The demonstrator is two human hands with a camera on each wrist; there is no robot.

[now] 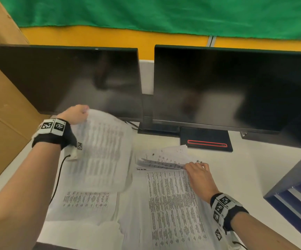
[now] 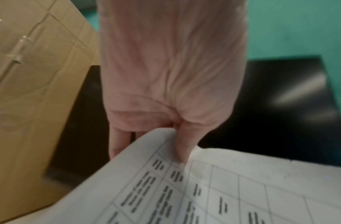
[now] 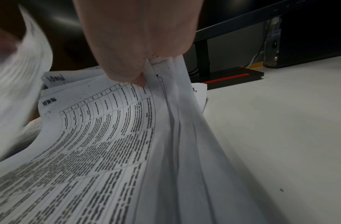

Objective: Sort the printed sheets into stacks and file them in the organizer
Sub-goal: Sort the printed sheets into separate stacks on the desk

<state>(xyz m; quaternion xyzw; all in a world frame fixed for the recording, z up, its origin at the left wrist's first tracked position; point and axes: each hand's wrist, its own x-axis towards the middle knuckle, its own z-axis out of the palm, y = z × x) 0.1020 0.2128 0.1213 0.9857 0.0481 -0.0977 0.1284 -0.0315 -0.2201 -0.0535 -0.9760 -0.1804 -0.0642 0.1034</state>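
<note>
The lifted sheet [image 1: 106, 147] is hanging over the left part of the desk [image 1: 250, 170], curling limply, its thin white paper printed with a grid of small dark text; the left hand [image 1: 77, 114] is pinching its far corner between thumb and fingers, probably to carry it clear to a stack of its own. Just right, the main pile [image 1: 171, 204] is lying flat, with its far right corner fanned up where the right hand [image 1: 198, 175] is gripping several leaves, seemingly to separate the next one. The dark slotted organizer [image 1: 296, 192] is standing at the right edge. Two glossy black monitors [image 1: 232, 83] are standing beyond.
</note>
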